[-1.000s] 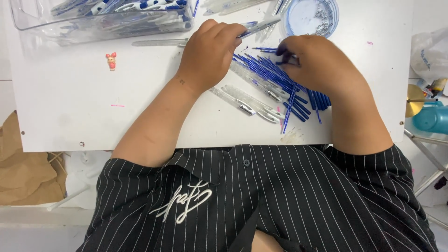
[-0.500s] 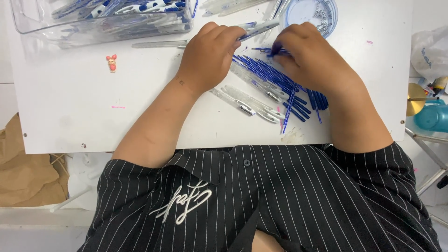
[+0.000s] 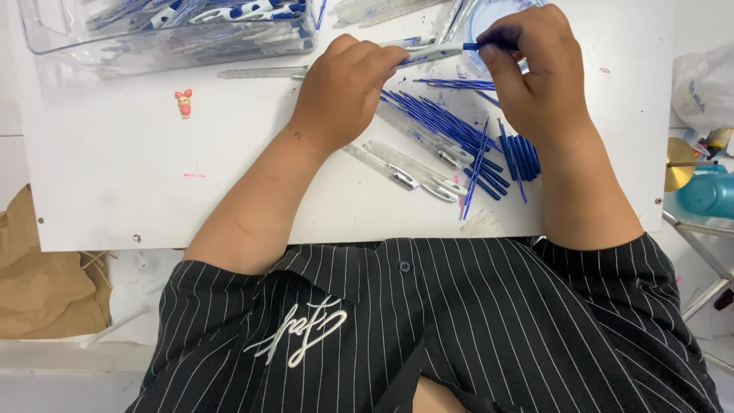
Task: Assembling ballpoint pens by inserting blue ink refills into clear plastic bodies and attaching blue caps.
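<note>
Left hand (image 3: 344,88) grips a clear pen barrel (image 3: 428,53) over the white table (image 3: 153,176); right hand (image 3: 535,73) pinches a blue refill (image 3: 489,46) at its end. Loose refills (image 3: 459,138) lie btw. the wrists.

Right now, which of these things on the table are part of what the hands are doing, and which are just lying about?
In use:
left hand holding a clear pen barrel
right hand pinching a blue refill
pile of blue refills
loose clear barrels
clear bin of pens

Lying about:
small pink figure
brown paper bag
teal container
</note>
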